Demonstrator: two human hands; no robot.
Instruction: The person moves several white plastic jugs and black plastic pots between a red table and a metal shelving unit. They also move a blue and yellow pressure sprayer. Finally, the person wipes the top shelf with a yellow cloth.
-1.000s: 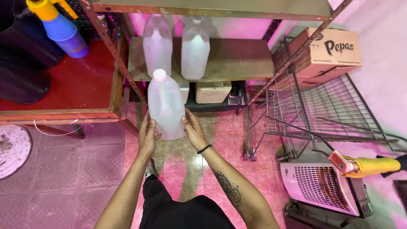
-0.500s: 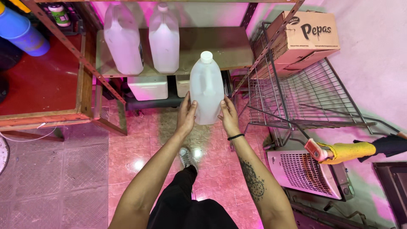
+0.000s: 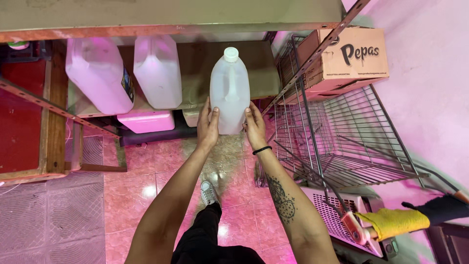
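While I hold it: the clear jug (image 3: 229, 90) stands upright in the air, just before the shelf's (image 3: 264, 73) front edge.
Left hand (image 3: 208, 126): pressed flat on the jug's left side.
Right hand (image 3: 254, 128): pressed flat on its right side.
Good way: I would squeeze evenly and keep it straight.
Watch: white jug (image 3: 157, 71) close by.

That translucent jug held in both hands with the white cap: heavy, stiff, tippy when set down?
The jug looks see-through with no liquid line visible, so probably light or empty. Left hand and right hand press its lower sides without visible denting, so likely fairly stiff. It is tall and narrow, so it may tip easily on the shelf.
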